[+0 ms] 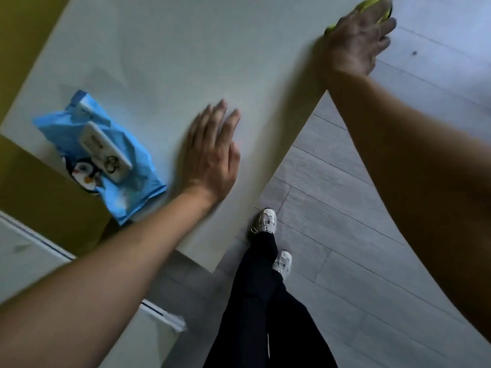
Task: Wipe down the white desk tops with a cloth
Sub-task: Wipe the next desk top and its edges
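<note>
my right hand (357, 39) has its fingers spread flat, pressing the yellow-green cloth (372, 6) onto the white desk top (172, 54) at its far edge. my left hand (212, 155) lies flat, fingers straight and together, mid-desk, just beside the blue wipes pack (103, 155) on the desk.

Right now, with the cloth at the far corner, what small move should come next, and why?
Probably draw the right hand and yellow-green cloth back along the white desk edge toward the body: the cloth sits at the far corner, and the left hand lies flat, bracing.
</note>
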A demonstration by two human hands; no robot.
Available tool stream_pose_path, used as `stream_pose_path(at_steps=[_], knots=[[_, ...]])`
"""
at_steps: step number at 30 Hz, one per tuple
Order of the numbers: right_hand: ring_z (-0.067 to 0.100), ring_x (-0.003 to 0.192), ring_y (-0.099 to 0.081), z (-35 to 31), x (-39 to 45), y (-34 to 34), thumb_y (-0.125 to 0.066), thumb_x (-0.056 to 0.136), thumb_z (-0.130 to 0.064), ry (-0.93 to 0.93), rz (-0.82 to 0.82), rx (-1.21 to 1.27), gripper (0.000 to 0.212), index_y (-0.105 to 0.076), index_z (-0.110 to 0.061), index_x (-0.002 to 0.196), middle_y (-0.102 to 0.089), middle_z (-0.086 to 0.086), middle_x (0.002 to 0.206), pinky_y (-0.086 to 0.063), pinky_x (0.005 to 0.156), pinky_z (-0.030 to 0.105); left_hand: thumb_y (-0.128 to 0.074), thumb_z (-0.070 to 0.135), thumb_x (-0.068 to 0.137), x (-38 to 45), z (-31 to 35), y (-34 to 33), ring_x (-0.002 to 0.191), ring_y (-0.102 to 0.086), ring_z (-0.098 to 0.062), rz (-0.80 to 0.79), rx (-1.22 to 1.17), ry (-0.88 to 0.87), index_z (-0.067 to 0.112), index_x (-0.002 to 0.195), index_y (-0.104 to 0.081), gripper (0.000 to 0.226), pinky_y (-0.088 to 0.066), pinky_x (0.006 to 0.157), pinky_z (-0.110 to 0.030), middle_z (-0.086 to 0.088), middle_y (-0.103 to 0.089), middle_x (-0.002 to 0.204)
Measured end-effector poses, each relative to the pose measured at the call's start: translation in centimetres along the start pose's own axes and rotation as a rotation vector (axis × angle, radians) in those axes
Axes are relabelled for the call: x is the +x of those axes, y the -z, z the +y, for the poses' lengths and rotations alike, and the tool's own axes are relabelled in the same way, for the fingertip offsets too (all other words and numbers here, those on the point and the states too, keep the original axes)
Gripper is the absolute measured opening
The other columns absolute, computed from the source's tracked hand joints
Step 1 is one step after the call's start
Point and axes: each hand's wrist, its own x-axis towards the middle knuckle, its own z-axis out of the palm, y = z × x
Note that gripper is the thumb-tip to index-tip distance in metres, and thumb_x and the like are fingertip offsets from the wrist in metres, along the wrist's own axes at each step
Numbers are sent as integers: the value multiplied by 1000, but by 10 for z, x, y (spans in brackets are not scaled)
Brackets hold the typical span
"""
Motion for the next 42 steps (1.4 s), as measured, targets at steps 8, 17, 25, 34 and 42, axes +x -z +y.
stream_pose_path(at_steps=[8,17,25,34,42], knots=[[34,136,-30,35,-177,-3,-32,106,-35,-39,-127,132,66,-1,-17,162,-19,12,160,-21,114,43,-36,24,103,-105,-19,19,156,-27,-33,-43,4,40,11,157,-43,56,-24,126,-54,-14,-33,167],[33,137,-30,80,-349,4,-30,106,-42,-14,-304,149,69,9,-23,160,-22,10,154,-35,112,55,-38,19,99,-103,-18,12,149,-39,-41,65,-18,17,6,151,-51,55,-29,124,-55,-22,-43,159],[29,137,-32,33,-197,-5,-32,106,-38,-125,-109,112,64,-7,-18,161,-28,11,152,-38,111,49,-37,20,99,-104,-15,12,151,-36,-37,50,-8,49,10,153,-50,56,-26,126,-51,-17,-41,162],[39,139,-31,66,-320,-7,-30,107,-38,-83,-187,223,64,1,-27,162,-25,13,153,-30,115,56,-43,8,92,-106,-21,8,146,-44,-40,125,-55,29,7,148,-56,57,-31,124,-52,-19,-48,157],[36,131,-41,97,-427,5,-31,106,-41,-58,-288,118,62,-7,-22,160,-33,12,142,-43,100,53,-40,0,92,-109,-25,13,149,-40,-38,66,-140,51,8,150,-54,60,-27,126,-50,-18,-46,159]])
